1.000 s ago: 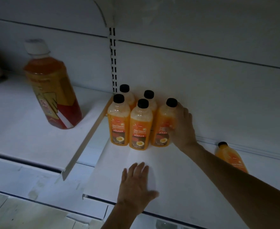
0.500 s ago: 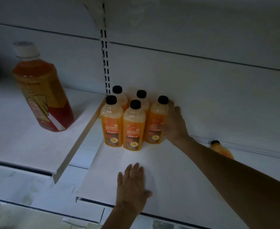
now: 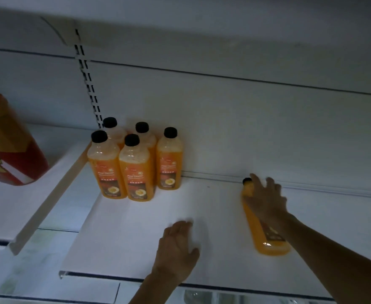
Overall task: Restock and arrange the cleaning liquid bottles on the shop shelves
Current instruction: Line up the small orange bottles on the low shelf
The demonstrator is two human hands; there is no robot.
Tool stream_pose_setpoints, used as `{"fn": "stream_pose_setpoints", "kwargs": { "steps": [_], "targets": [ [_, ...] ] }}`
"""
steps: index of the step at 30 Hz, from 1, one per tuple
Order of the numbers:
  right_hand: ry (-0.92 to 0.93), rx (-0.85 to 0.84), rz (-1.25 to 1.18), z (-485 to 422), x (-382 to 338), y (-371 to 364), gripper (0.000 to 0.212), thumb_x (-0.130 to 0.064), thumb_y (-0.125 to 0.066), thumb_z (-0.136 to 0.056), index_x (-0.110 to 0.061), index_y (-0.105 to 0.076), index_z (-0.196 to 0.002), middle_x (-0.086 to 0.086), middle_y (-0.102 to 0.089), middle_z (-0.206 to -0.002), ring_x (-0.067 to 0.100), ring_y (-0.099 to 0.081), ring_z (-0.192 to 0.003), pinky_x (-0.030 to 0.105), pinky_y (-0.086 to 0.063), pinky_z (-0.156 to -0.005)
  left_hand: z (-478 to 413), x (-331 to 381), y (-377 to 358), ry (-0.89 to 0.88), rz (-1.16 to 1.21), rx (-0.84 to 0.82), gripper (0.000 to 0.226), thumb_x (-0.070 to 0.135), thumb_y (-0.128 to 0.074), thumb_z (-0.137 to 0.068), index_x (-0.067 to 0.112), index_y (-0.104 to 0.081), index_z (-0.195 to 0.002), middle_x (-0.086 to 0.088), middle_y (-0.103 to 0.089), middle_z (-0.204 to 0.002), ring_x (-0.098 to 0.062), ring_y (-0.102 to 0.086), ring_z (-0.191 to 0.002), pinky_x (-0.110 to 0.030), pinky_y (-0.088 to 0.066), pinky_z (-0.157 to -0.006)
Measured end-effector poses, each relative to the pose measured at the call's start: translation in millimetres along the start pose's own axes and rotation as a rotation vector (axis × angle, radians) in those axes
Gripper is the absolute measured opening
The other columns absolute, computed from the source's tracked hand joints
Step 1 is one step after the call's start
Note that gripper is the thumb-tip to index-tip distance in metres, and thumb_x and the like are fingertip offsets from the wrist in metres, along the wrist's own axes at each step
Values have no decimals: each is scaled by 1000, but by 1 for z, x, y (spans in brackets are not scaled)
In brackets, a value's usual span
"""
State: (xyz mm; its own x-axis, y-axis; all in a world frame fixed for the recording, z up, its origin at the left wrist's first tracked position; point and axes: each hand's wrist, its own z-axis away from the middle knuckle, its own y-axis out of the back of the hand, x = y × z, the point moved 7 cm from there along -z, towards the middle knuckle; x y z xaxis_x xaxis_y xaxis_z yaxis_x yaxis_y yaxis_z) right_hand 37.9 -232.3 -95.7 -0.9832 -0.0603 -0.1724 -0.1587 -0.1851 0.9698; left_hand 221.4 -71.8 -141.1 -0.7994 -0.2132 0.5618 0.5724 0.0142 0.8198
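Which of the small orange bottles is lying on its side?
The lone bottle under the right hand; the other five stand upright, grouped further left.

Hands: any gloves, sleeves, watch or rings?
No gloves on the left hand or right hand. Both forearms are bare to the frame edge: no sleeve, watch or bracelet. Too dim and blurred to rule out rings.

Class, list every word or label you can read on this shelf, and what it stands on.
"Floor Cleaner": on the front-left orange plastic bottle with black cap, and on its right-hand neighbour.
Smaller print below it: too blurred.
Big red-and-orange bottle: label blurred, unreadable.
Lying orange bottle: label unreadable.
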Motion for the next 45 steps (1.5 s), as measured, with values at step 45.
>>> {"fn": "stream_pose_setpoints", "kwargs": {
  "steps": [45],
  "targets": [
    [644, 122, -694, 113, -183, -6, 70, -26, -68, -85, -23, -26, -141, 1, -39, -140, 11, -44, -121, 28, -45, -97, 24, -90, 41, 93, -266, 52, 70, 60, -42, -89, 21, -25, -144, -4, -30, -151, -21, -30, -139, -31, -25, -113]
  ]
}}
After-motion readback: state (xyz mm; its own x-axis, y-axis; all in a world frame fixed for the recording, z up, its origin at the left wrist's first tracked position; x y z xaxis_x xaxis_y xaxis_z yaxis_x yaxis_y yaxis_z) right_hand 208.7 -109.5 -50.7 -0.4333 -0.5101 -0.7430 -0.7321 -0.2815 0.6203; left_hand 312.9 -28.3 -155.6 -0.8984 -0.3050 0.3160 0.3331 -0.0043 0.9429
